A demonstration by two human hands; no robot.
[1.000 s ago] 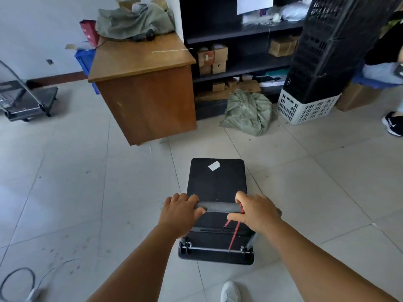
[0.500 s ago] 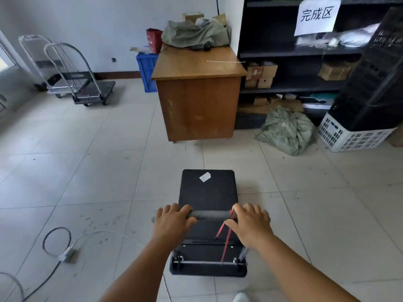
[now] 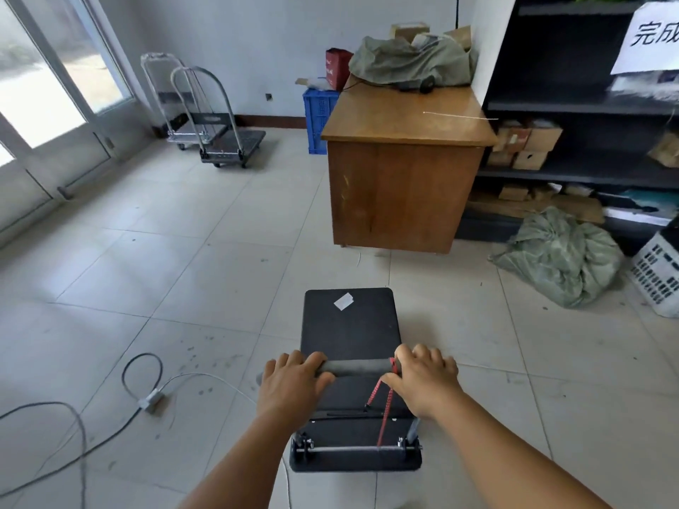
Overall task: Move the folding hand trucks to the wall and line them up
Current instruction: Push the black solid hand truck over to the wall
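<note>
A small black folding hand truck (image 3: 349, 325) stands on the tiled floor right in front of me, its flat deck pointing away. My left hand (image 3: 290, 383) and my right hand (image 3: 422, 376) both grip its grey foam handle bar (image 3: 354, 367). A red cord (image 3: 384, 405) hangs from the bar down to the axle. Two more hand trucks stand side by side at the far wall: a dark-decked one (image 3: 231, 141) and a silver one (image 3: 183, 115) behind it, both with upright loop handles.
A wooden desk (image 3: 400, 167) stands ahead on the right, black shelving (image 3: 580, 104) behind it. A green sack (image 3: 562, 255) and a white basket (image 3: 657, 277) lie at right. A blue crate (image 3: 318, 119) is by the wall. Cables and an adapter (image 3: 150, 400) trail at left. Glass doors (image 3: 47, 86) fill the left side.
The view has swung left and the cart has turned with it. The two parked hand trucks, the glass doors and the floor cables have come into view; the black crates at right have gone.
</note>
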